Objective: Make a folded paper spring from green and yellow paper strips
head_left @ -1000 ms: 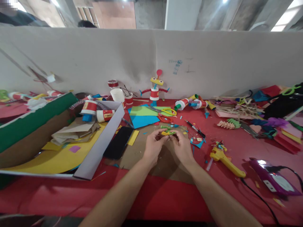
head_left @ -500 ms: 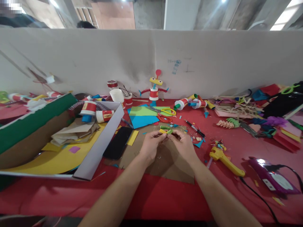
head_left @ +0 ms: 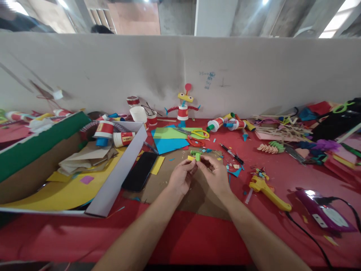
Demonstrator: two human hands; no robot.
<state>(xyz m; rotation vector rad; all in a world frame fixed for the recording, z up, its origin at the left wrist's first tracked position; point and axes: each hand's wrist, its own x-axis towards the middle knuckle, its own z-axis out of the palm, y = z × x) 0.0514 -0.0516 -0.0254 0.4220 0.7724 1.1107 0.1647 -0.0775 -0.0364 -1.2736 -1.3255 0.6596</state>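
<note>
Over a brown cardboard sheet (head_left: 158, 184), my left hand (head_left: 180, 177) pinches a yellow paper strip (head_left: 191, 158). My right hand (head_left: 216, 174) closes its fingers on a green paper strip (head_left: 198, 157) right beside the yellow one. The fingertips of both hands nearly meet there. Just behind them shows a pleated green paper spring (head_left: 194, 152); whether it is joined to the strips I cannot tell. Farther back, scissors with yellow handles (head_left: 199, 133) and a red-handled pair (head_left: 195, 142) rest near green and blue paper sheets (head_left: 169, 146).
A paper-cup robot figure (head_left: 183, 112) stands by the partition. To the left are a phone (head_left: 140, 171) and an open box (head_left: 115, 173) of paper and cups. On the right lie a yellow glue gun (head_left: 267, 192), its cord, a purple power unit (head_left: 324, 210) and a pen (head_left: 231, 153).
The green strip has turned from slanting sideways to more upright between the fingers. My right hand has shifted slightly left, and the view has moved a little.
</note>
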